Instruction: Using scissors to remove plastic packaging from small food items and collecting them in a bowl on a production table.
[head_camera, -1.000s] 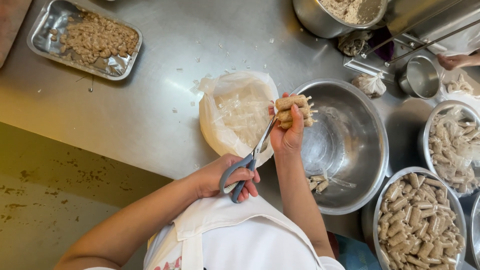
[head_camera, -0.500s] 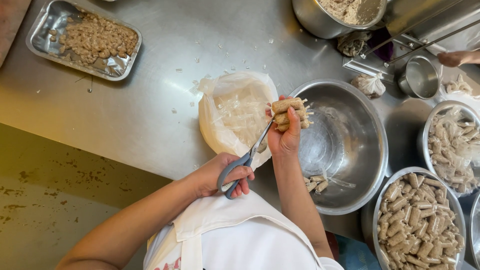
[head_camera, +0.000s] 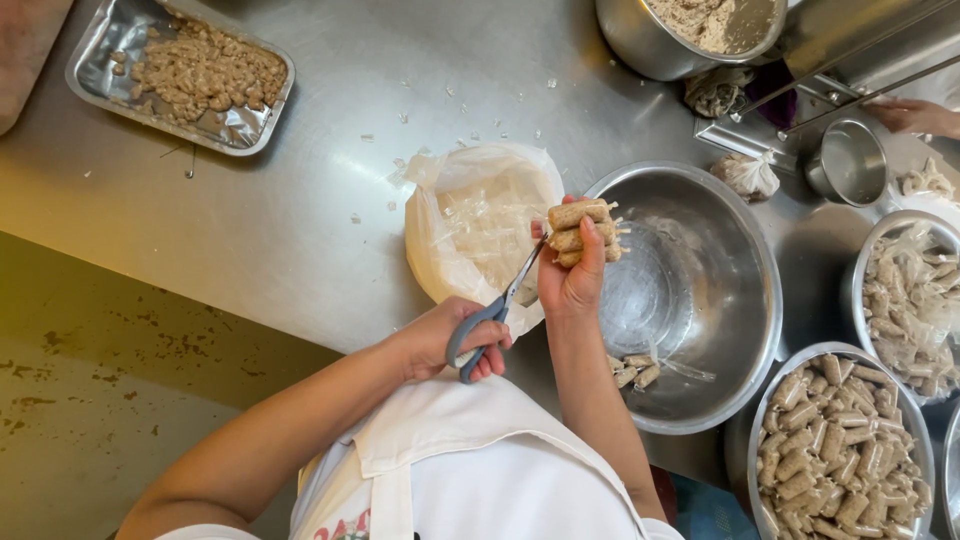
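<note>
- My left hand (head_camera: 455, 340) was closed through the grey handles of the scissors (head_camera: 492, 318), fingers wrapped tight on them, the blades angled up toward the rolls.
- My right hand (head_camera: 572, 275) was clamped on a small stack of brown wrapped rolls (head_camera: 580, 230), held up above the near-left rim of the large steel bowl (head_camera: 740, 300).
- I judged the cut went best with the blade tips right at the roll ends, thumb kept clear, and the stack steady over the bowl so pieces fell in beside the few already lying there.
- The plastic bag of wrappers (head_camera: 480, 225) lay just left of the bowl, touching it, ready for trimmings.
- The steel worktop (head_camera: 320, 210) was flecked with clear scraps; a foil tray of mince (head_camera: 185, 75) sat at its far-left corner.
- Bowls of finished rolls (head_camera: 840, 455) crowded the near-right edge; another person's hand (head_camera: 915, 115) showed at the far right.
- Below the worktop's near edge I saw a stained yellowish floor (head_camera: 120, 400).
</note>
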